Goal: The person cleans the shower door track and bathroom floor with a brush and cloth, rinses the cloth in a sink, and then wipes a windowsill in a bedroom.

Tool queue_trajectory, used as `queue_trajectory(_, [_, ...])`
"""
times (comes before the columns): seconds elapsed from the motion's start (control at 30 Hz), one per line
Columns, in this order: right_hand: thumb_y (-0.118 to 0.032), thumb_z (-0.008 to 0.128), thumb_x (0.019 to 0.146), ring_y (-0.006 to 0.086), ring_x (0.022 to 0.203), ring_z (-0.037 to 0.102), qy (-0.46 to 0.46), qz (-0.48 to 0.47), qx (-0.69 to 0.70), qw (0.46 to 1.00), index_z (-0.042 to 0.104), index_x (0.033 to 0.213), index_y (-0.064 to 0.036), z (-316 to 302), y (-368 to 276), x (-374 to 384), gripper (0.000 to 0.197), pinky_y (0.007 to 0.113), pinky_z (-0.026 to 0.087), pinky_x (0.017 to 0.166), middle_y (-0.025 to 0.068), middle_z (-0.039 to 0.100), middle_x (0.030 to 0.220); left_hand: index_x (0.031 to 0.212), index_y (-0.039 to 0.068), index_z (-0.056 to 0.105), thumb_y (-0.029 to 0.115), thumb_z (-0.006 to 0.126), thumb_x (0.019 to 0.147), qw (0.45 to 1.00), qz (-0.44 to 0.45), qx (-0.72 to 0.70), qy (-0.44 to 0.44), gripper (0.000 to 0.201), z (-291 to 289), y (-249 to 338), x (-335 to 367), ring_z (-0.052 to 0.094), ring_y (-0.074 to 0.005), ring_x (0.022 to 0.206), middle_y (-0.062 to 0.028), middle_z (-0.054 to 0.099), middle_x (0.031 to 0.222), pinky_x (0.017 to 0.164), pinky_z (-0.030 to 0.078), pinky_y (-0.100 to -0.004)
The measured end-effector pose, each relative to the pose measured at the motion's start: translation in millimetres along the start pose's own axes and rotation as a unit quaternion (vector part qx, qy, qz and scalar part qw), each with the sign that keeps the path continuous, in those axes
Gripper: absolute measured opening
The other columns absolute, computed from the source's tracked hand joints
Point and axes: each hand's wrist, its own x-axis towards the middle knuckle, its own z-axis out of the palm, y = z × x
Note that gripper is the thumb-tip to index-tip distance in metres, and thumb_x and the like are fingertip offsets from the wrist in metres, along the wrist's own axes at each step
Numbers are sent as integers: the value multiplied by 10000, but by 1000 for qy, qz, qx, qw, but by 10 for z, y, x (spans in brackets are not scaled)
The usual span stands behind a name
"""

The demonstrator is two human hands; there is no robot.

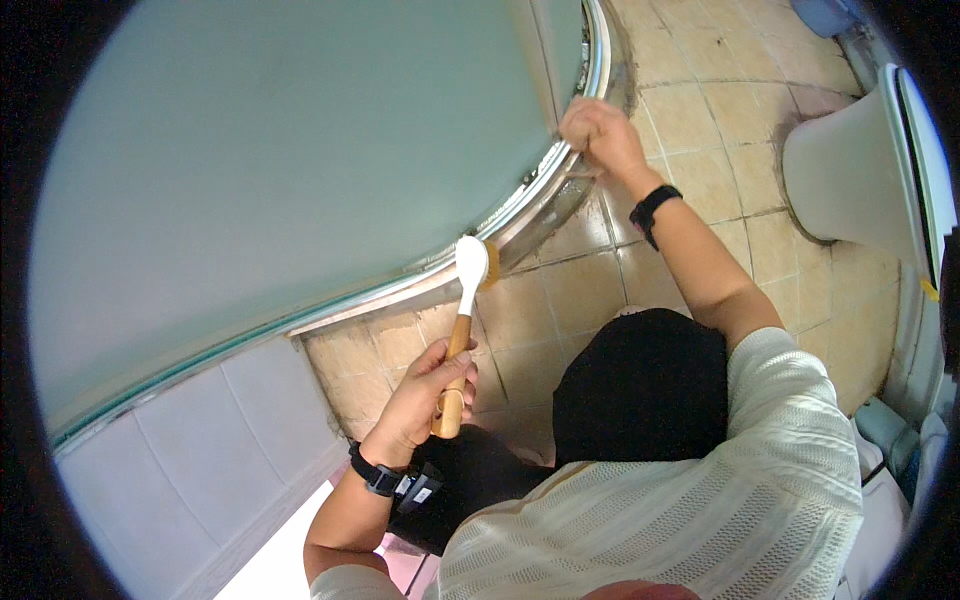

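Note:
My left hand [418, 388] is wrapped round the wooden handle of a scrub brush [470, 268]. Its white head is raised next to the lower rail, with tan bristles facing right. My right hand [602, 135] is at the metal frame [597, 62] of a curved shower enclosure, fingers curled in and slightly blurred. What those fingers hold, if anything, I cannot make out. Frosted glass [320, 140] rises behind both hands, and a curved metal rail [515, 205] runs along its bottom edge. Both wrists wear black bands.
Beige floor tiles [700, 110] with dark grout surround the enclosure. A white toilet [840, 170] stands at the right, with a blue container [825, 15] beyond it. White wall tiles [190, 440] are at the lower left. My black-clad knee [640, 390] is bent below my right arm.

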Motion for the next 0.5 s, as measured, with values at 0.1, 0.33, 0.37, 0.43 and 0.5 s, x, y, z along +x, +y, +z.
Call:
queue_trajectory(0.1, [-16, 541, 700, 365, 940, 569, 26, 40, -14, 999, 647, 863, -44, -48, 109, 485, 197, 395, 461, 826, 152, 614, 1031, 1178, 48, 469, 181, 502, 932, 1000, -20, -5, 0, 282, -44, -31, -17, 537, -108, 587, -25, 543, 776, 479, 467, -234])
queue_trajectory(0.33, [-102, 506, 805, 174, 811, 564, 101, 252, 240, 932, 608, 1009, 14, -265, 916, 1379, 255, 283, 459, 712, 72, 609, 863, 1197, 47, 454, 184, 499, 935, 1000, -20, -7, 23, 299, -24, 3, -25, 527, -113, 595, -30, 538, 794, 496, 468, -245])
queue_trajectory(0.37, [-124, 513, 815, 182, 829, 560, 78, 341, 323, 879, 599, 1020, 17, -330, 1026, 1452, 263, 292, 459, 722, 75, 607, 881, 1196, 46, 454, 186, 499, 935, 1000, -21, -9, 21, 300, -21, 7, -13, 526, -114, 597, -30, 536, 794, 500, 470, -247])
queue_trajectory(0.43, [-119, 517, 809, 187, 828, 558, 19, 318, 265, 910, 583, 1037, 19, -332, 1157, 1465, 275, 299, 461, 728, 77, 602, 889, 1196, 46, 453, 188, 500, 935, 1000, -24, -9, 18, 300, -16, 17, 6, 525, -114, 598, -31, 535, 794, 504, 471, -250])
queue_trajectory(0.5, [-114, 522, 803, 191, 828, 556, -40, 295, 206, 932, 568, 1054, 21, -348, 1227, 1418, 289, 306, 462, 733, 80, 598, 896, 1198, 45, 451, 189, 500, 936, 999, -31, -15, 1, 303, -13, 25, 25, 526, -111, 598, -29, 533, 791, 503, 471, -251])
